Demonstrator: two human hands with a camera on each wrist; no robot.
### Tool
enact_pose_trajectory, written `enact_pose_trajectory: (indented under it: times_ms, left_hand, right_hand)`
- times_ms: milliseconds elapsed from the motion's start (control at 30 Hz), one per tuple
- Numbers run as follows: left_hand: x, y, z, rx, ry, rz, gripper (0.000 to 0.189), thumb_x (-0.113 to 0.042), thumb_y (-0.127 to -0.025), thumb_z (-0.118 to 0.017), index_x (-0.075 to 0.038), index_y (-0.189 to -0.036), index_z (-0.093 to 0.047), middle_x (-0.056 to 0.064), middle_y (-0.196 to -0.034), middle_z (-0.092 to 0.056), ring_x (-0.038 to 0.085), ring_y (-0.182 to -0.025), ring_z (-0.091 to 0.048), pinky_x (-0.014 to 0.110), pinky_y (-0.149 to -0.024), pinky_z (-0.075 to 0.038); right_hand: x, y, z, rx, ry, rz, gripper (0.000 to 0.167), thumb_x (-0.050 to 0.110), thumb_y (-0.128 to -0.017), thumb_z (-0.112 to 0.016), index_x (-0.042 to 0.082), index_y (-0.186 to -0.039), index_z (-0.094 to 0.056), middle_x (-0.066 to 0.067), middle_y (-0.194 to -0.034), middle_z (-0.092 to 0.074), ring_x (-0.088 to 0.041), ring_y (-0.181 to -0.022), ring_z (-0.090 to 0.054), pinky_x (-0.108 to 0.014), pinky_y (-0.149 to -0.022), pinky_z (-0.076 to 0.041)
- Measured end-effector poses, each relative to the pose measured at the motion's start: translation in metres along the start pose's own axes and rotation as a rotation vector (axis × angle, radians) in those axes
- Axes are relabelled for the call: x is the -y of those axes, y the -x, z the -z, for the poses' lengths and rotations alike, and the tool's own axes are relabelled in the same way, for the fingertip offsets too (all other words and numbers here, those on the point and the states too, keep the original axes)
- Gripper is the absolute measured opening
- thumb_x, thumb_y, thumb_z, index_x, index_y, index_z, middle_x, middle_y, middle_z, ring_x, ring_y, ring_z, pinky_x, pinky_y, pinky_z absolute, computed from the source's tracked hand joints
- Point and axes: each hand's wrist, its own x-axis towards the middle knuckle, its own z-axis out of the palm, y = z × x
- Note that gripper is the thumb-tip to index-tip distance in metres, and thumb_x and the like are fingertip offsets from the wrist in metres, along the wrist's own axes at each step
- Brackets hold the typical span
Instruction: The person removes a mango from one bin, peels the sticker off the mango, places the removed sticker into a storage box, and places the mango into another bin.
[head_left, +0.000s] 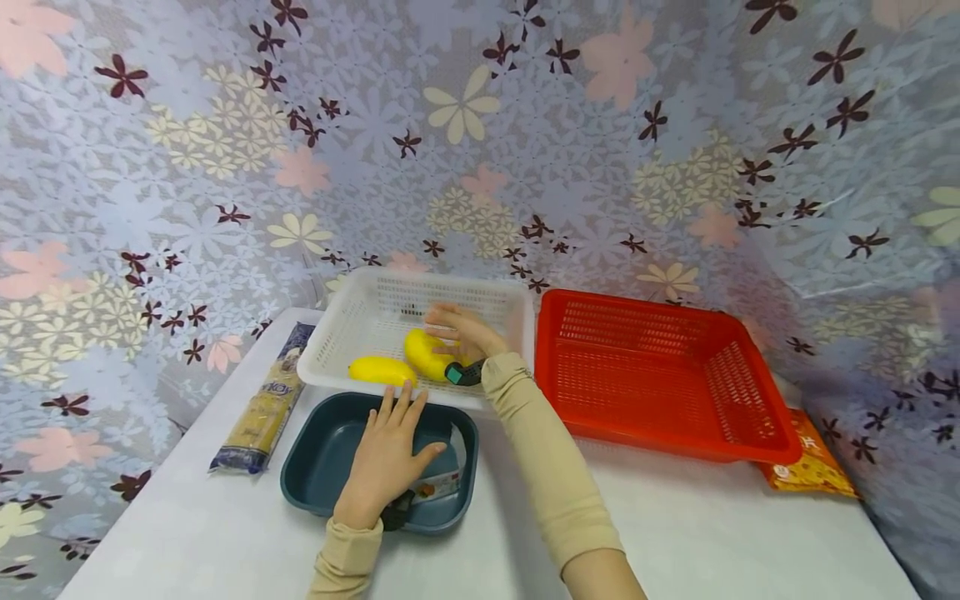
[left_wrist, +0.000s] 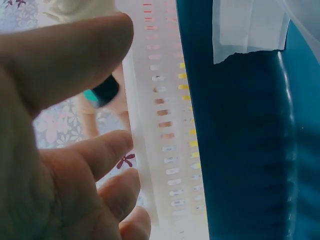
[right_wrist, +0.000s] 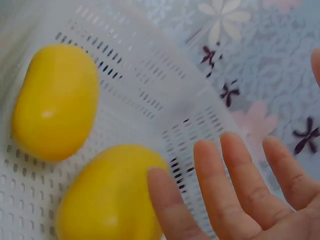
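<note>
A white perforated basket holds two smooth yellow fruits, perhaps mangoes: an elongated one near its front wall and a rounder one to the right of it. My right hand is over the basket beside the rounder fruit, its fingers extended; in the right wrist view the index fingertip overlaps that fruit, and contact is unclear. Above a dark blue basin, my left hand spreads its fingers toward the basket's front wall and grips nothing. A pale strip with a printed label lies inside the basin.
Right of the white basket stands a red perforated basket. An orange snack packet lies partly under its right end. A long pasta packet lies at the left table edge. Floral sheeting hangs behind the white table.
</note>
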Motion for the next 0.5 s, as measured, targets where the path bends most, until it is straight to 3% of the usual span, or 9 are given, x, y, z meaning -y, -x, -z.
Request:
enact_pose_trajectory:
  times_ms: [133,300,500]
  left_hand:
    - [0.003,-0.004,0.002,0.005,-0.007,0.005,0.076,-0.038,-0.088,-0.068,-0.007,-0.150,-0.035,0.019,-0.159,-0.023,0.042,-0.148,-0.015,0.065,-0.113,-0.022]
    - [0.011,-0.001,0.007,0.018,-0.024,0.039,0.077,-0.038,-0.089,-0.067,-0.007,-0.151,-0.033,0.019,-0.160,-0.020,0.042,-0.148,-0.013,0.066,-0.113,-0.020]
    - [0.021,0.004,0.015,0.014,-0.035,0.055,0.077,-0.036,-0.089,-0.067,-0.006,-0.151,-0.032,0.021,-0.159,-0.020,0.044,-0.148,-0.012,0.068,-0.112,-0.019]
  right_hand:
    - [0.013,0.013,-0.001,0.024,0.184,0.071,0.058,0.027,-0.102,-0.047,0.010,-0.153,-0.025,-0.016,-0.152,-0.039,-0.036,-0.139,-0.040,-0.050,-0.110,-0.040]
    - [0.029,0.044,-0.006,0.034,0.555,0.166,0.056,0.029,-0.100,-0.053,0.013,-0.150,-0.033,-0.015,-0.148,-0.045,-0.034,-0.134,-0.047,-0.049,-0.107,-0.043]
    - [0.030,0.103,-0.003,-0.093,0.956,0.256,0.066,0.039,-0.094,-0.061,0.016,-0.150,-0.035,-0.012,-0.147,-0.047,-0.032,-0.134,-0.046,-0.051,-0.108,-0.041]
